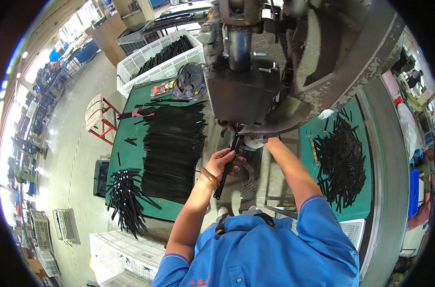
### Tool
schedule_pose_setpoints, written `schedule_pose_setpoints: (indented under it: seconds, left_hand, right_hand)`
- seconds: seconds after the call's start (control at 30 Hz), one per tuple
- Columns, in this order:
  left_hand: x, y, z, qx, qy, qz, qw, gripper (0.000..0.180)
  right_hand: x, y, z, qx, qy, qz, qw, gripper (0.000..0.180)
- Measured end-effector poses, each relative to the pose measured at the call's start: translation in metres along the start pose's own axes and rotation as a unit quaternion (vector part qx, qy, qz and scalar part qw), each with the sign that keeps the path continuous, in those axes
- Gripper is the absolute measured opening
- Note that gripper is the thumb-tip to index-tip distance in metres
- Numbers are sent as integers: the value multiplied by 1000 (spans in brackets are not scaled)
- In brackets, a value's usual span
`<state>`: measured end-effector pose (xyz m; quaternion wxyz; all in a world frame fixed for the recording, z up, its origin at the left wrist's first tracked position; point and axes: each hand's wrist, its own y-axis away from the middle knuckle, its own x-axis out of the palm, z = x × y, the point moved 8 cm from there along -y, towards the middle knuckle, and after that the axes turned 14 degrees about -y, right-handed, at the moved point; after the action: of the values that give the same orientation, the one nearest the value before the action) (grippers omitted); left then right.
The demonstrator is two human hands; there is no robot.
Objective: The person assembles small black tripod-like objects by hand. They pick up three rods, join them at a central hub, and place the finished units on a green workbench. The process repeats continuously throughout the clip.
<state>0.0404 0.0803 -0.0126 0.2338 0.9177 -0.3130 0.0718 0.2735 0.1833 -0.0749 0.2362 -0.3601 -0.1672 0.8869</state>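
Note:
My left hand (219,162) is closed around a long, thin black strip (223,182). The strip slants, with its upper end under the dark press head (243,98) and its lower end near my waist. A brown bangle sits on my left wrist. My right forearm (289,165) reaches in under the machine, where the press hides most of my right hand, so its fingers do not show. Something whitish (253,142) shows beside it below the press. On the green table to the left lies a broad, neat layer of black strips (173,148).
A loose bundle of strips (125,198) overhangs the left table's near corner. More strips are heaped (344,162) on the right green table, beside a wrench (313,148). White crates (126,76) stand far left and near left. A red-framed stool (101,117) stands on the floor.

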Motion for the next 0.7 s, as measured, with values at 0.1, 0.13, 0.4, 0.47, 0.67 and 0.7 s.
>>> schedule_pose_setpoints:
  seconds: [0.1,0.13,0.4,0.47,0.67,0.7]
  left_hand:
    - [1,-8,5,-11,16,-10,1000,25]
    - [-1,-9,9,-16,18,-12,1000,25]
    - [0,-9,48,20,-27,-26,999,20]
    - [4,6,77,-9,-34,3,999,20]
    - [-5,105,121,-106,-159,130,973,22]
    - [-16,122,128,-110,-212,161,958,22]
  right_hand:
    - [-11,-1,-3,-4,-8,-16,1000,27]
    - [-16,0,-1,-15,-13,-25,999,27]
    - [-26,55,96,160,-464,160,857,16]
    - [-24,53,129,179,-496,161,834,14]
    - [-9,50,130,143,-451,114,874,13]
    - [-6,51,125,180,-478,113,852,12]
